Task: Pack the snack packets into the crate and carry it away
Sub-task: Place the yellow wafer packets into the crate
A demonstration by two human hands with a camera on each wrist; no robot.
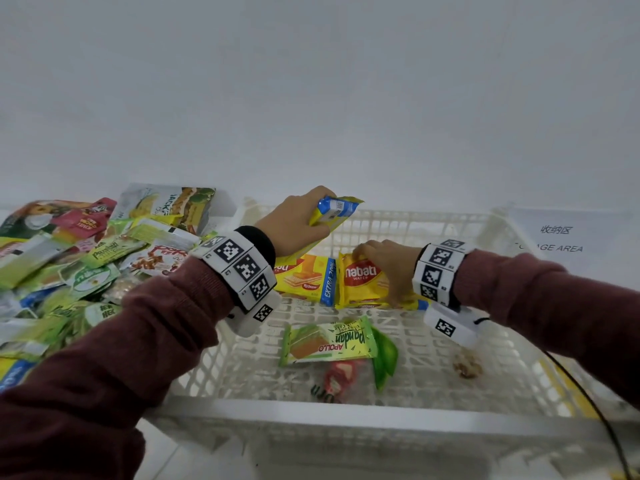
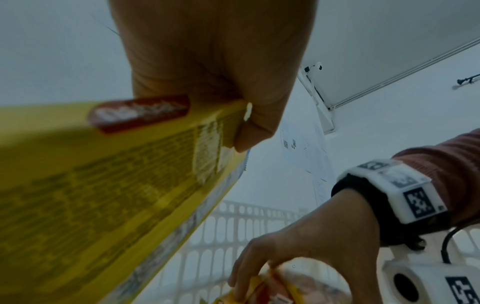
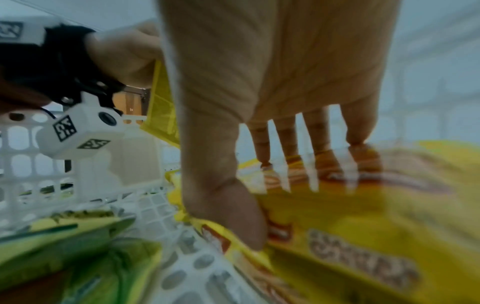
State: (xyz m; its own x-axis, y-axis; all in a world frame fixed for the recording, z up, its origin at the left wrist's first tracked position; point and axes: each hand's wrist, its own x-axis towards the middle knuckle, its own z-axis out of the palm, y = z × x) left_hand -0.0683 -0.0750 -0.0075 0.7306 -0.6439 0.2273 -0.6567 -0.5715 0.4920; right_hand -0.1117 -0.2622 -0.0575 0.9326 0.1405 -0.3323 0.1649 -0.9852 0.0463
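A white perforated crate (image 1: pixel 346 415) stands in front of me. My left hand (image 1: pixel 301 221) grips a yellow wafer packet with a blue end (image 1: pixel 337 209) and holds it tilted above the crate's far left corner. The left wrist view shows that packet (image 2: pixel 116 195) pinched under my thumb. My right hand (image 1: pixel 379 268) is spread over a yellow Nabati packet (image 1: pixel 362 277) on the crate floor, thumb (image 3: pixel 233 216) at its near edge, fingertips on its far part. Another yellow wafer packet (image 1: pixel 306 277), a green Pandan packet (image 1: pixel 329 339) and a red packet (image 1: pixel 341 374) lie inside.
A heap of loose snack packets (image 1: pixel 86 265) lies on the white table left of the crate. A paper sign (image 1: pixel 561 237) lies at the back right. A black cable (image 1: pixel 588 403) runs from my right wrist over the crate's right rim. A white wall rises behind.
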